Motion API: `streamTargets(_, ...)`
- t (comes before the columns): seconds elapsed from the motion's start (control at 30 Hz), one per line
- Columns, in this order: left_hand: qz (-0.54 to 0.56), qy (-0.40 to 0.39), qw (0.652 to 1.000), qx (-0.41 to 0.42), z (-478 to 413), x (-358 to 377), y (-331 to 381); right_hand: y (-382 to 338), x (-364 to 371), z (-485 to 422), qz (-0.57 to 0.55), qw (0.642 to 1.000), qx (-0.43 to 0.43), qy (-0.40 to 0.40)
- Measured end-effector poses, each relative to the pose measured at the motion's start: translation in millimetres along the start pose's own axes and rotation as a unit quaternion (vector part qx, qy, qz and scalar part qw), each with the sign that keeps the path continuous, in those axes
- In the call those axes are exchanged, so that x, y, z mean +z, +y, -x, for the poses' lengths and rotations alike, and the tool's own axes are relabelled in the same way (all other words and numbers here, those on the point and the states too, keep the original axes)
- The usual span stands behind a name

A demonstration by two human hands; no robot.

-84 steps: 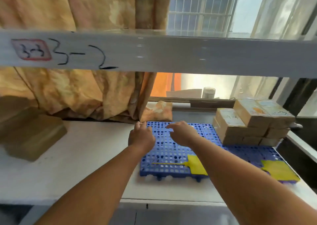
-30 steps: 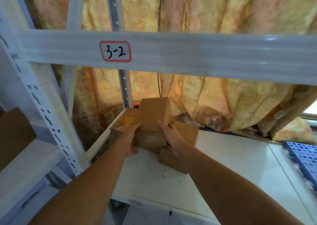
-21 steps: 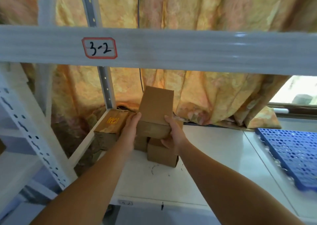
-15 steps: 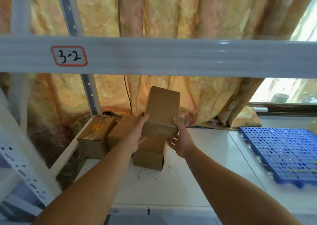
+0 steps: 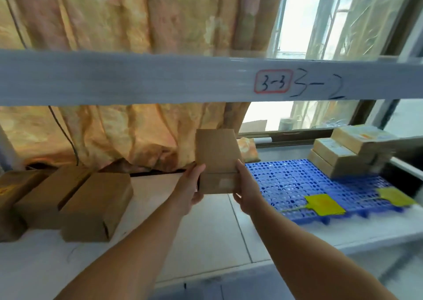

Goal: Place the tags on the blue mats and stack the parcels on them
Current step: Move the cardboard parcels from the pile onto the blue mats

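Note:
I hold a brown cardboard parcel (image 5: 217,160) in the air above the white shelf, my left hand (image 5: 191,185) on its left side and my right hand (image 5: 246,190) on its right side. To the right lies a blue perforated mat (image 5: 286,183) with a yellow tag (image 5: 324,204) at its front edge. A second yellow tag (image 5: 396,196) lies on the blue mat further right. Several taped parcels (image 5: 348,153) are stacked at the back right on the mats. Three more brown parcels (image 5: 96,206) sit on the shelf at the left.
A white shelf beam (image 5: 160,80) marked 3-3 and 3-2 crosses overhead. An orange curtain (image 5: 126,135) hangs behind the shelf, with a window (image 5: 297,18) at the right. The white shelf surface (image 5: 206,238) runs between the left parcels and the mat.
Both hands lifted one parcel off the left pile and carried it rightward. The view swung right, so the blue mats, tags and stacked parcels came into sight.

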State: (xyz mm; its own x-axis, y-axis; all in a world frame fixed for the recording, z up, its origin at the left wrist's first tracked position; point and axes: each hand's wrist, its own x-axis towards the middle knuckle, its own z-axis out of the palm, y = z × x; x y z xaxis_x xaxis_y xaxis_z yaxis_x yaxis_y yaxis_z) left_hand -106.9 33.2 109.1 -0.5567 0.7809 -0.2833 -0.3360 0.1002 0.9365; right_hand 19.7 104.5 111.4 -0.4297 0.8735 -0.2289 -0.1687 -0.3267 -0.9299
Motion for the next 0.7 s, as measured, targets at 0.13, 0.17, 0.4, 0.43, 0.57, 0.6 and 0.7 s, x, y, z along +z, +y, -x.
streamTargets(0.13, 0.022, -0.045, 0.999, -0.005, -2, 74, -31, -19, -77, -14, -0.008, 0.999, -0.007, 0.033)
streamTargets(0.17, 0.028, -0.047, 0.998, -0.012, -1, 90, -39, -22, -95, -18, -0.017, 0.999, -0.005, 0.038)
streamTargets(0.4, 0.030, -0.038, 0.998, -0.032, -4, 156, -72, -24, -167, -34, 0.007, 0.998, 0.017, 0.054)
streamTargets(0.43, 0.030, -0.039, 0.998, -0.037, -3, 161, -73, -23, -171, -38, 0.013, 0.998, 0.014, 0.057)
streamTargets(0.57, 0.009, -0.045, 0.998, -0.049, -15, 169, -76, -17, -176, -53, 0.048, 0.994, 0.006, 0.099)
streamTargets(0.6, 0.000, -0.047, 0.998, -0.050, -22, 169, -79, -14, -177, -59, 0.057, 0.993, 0.004, 0.105)
streamTargets(0.7, -0.043, -0.063, 0.996, -0.047, -45, 168, -87, -12, -176, -72, 0.089, 0.992, 0.005, 0.084)
